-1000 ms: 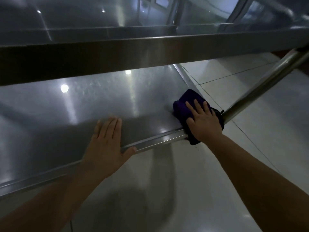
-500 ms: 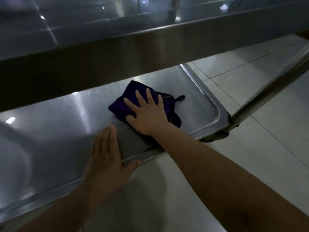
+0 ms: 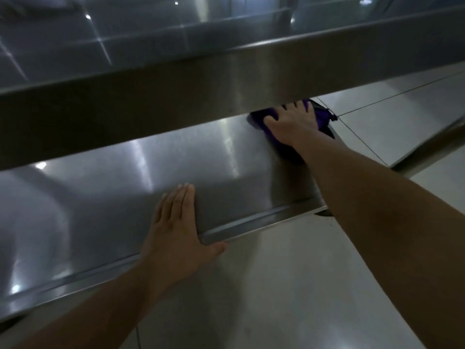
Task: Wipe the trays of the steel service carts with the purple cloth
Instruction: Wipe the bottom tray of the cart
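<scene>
Steel service cart [image 3: 226, 79] fills most of the view, seen from above and close. Its upper tray [image 3: 125, 41] is at the top of the picture, with a broad front edge that runs across the frame and hides the far part of the tray below. Under it is the lower tray [image 3: 105, 187], a flat shiny surface with a raised rim along the near side and several bright reflections of lamps on it. At the right a round steel tube [image 3: 427, 144] of the cart goes diagonally down to the corner of the lower tray. Below and to the right of the cart is the floor [image 3: 289, 285] of pale glossy tiles with thin dark joints. The right hand [image 3: 293, 124] reaches far in, near the right end of the lower tray, and lies flat with spread, straight fingers on the purple cloth [image 3: 319, 117], pressing it on the tray; the fingertips are partly hidden under the edge of the upper tray. The cloth is bunched under the palm and shows around the hand, with a small dark loop at its right side. The left hand [image 3: 176, 230] rests on the near rim of the lower tray, fingers straight and together on the surface, thumb hanging over the rim; it holds nothing.
</scene>
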`<action>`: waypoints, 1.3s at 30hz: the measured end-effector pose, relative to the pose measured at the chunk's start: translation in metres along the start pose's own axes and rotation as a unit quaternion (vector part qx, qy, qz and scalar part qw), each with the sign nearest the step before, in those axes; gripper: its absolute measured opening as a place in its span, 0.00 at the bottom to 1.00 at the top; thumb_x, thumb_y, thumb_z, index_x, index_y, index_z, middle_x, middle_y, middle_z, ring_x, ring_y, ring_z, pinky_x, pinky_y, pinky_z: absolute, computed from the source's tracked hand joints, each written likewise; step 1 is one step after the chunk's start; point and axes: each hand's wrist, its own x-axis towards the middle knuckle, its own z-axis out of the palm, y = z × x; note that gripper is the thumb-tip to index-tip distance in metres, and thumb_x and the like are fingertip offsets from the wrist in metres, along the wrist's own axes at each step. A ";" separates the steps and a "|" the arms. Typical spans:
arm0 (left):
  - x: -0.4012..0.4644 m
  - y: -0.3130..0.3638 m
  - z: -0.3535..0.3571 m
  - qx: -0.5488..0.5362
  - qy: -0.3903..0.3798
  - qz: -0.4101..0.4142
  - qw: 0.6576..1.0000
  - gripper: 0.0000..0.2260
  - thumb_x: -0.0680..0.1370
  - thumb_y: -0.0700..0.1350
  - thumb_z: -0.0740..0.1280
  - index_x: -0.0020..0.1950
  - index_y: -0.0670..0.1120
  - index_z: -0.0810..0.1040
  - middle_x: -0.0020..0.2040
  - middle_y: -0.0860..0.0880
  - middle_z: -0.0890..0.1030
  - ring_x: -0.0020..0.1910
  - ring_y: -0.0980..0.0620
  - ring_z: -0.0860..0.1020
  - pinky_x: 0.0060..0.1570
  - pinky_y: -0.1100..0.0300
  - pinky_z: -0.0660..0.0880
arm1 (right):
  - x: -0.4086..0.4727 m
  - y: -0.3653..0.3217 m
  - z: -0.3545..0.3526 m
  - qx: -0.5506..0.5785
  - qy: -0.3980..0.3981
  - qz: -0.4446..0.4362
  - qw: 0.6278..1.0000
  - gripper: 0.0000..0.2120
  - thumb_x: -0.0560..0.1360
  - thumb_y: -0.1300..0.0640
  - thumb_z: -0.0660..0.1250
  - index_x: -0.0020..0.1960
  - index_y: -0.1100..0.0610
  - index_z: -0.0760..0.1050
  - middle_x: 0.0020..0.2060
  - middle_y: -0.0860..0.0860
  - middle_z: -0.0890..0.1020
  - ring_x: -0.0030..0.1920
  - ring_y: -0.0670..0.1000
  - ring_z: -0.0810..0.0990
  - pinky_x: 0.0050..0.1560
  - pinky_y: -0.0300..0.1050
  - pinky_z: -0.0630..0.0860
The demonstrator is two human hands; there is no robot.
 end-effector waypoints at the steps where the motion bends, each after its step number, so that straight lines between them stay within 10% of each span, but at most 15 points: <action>1: 0.000 0.000 0.000 -0.009 0.000 -0.002 1.000 0.56 0.59 0.74 0.57 0.78 0.41 0.49 0.76 0.42 0.57 0.73 0.49 0.49 0.72 0.53 0.45 | -0.007 0.004 0.001 -0.001 0.004 0.000 1.000 0.29 0.78 0.40 0.47 0.78 0.48 0.53 0.78 0.54 0.54 0.77 0.57 0.48 0.76 0.58 0.42; 10: -0.001 0.007 -0.006 -0.048 0.014 -0.025 0.998 0.61 0.56 0.77 0.59 0.78 0.44 0.43 0.78 0.44 0.51 0.76 0.47 0.49 0.72 0.58 0.42 | -0.122 0.045 0.005 -0.028 -0.002 0.026 0.999 0.28 0.82 0.45 0.45 0.79 0.48 0.42 0.79 0.53 0.46 0.78 0.55 0.41 0.75 0.55 0.39; 19: -0.006 0.010 -0.013 -0.023 0.018 0.001 1.000 0.58 0.57 0.75 0.57 0.77 0.39 0.53 0.75 0.39 0.60 0.73 0.44 0.56 0.72 0.54 0.47 | -0.208 0.005 0.030 -0.034 0.053 0.115 0.991 0.25 0.81 0.48 0.45 0.78 0.48 0.53 0.77 0.54 0.58 0.77 0.56 0.51 0.76 0.56 0.46; 30: -0.010 -0.002 -0.010 -0.046 -0.001 0.051 0.998 0.54 0.59 0.70 0.58 0.76 0.39 0.55 0.73 0.38 0.64 0.71 0.47 0.55 0.72 0.48 0.49 | -0.252 -0.034 0.048 0.004 0.105 -0.130 0.986 0.21 0.77 0.47 0.54 0.64 0.53 0.77 0.62 0.54 0.79 0.66 0.57 0.74 0.72 0.59 0.57; 39: -0.007 0.000 -0.005 -0.021 -0.013 0.038 0.999 0.53 0.58 0.71 0.58 0.75 0.40 0.60 0.70 0.39 0.68 0.69 0.42 0.61 0.70 0.51 0.52 | -0.196 0.058 0.023 -0.063 0.107 0.029 0.992 0.17 0.80 0.57 0.56 0.67 0.59 0.72 0.61 0.58 0.78 0.68 0.59 0.70 0.75 0.54 0.55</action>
